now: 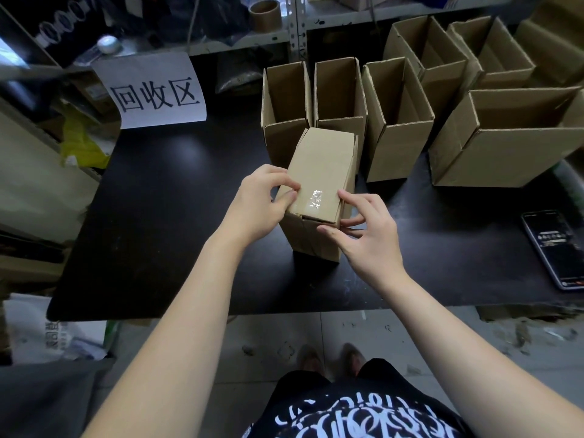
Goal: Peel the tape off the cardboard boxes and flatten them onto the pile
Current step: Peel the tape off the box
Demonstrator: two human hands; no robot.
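Here the left hand (262, 200) pinches the top left edge of the closed box (319, 165), and the right hand (366, 235) grasps its right corner beside the clear tape (311, 199).

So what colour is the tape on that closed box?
Clear and shiny, crinkled tape on the brown box; head view.

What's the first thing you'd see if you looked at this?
The left hand and right hand hold a closed box in the middle, crinkled clear tape on its top. Behind it stands a row of open boxes; a white sign with big black characters hangs back left.
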